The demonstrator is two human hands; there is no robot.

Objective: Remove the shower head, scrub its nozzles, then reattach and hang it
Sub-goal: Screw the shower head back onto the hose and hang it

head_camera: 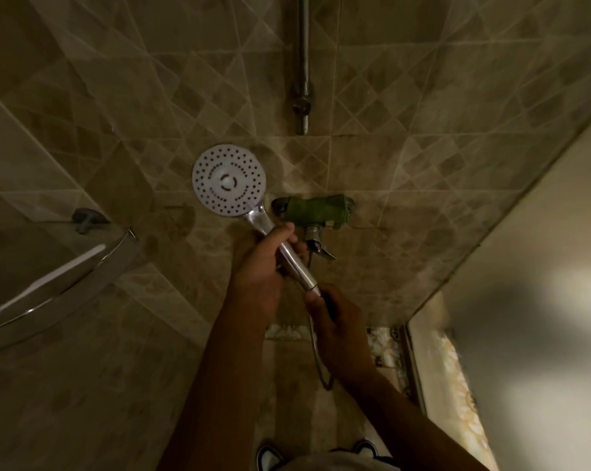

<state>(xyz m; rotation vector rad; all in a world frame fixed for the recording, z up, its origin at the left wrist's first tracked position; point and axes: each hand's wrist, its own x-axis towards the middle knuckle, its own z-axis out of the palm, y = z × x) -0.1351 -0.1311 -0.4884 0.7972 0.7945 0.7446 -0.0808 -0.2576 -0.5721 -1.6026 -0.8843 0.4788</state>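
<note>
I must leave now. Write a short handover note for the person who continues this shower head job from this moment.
Left hand: closed around the shower head's chrome handle, nozzle face toward the camera.
Right hand: its grip is closed on the hose end at the handle's base.
Green cloth is draped over the wall tap. Slide bar above holds nothing.
Done: head is off the bar.
Unclear: whether the joint is being unscrewed or tightened, and whether the nozzles are scrubbed.
Left: settle that, then hang it.

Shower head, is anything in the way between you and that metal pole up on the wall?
Nothing visible. The shower head, held by the left hand, sits below the rail with only bare tile between. The right hand grips the hose end.
</note>
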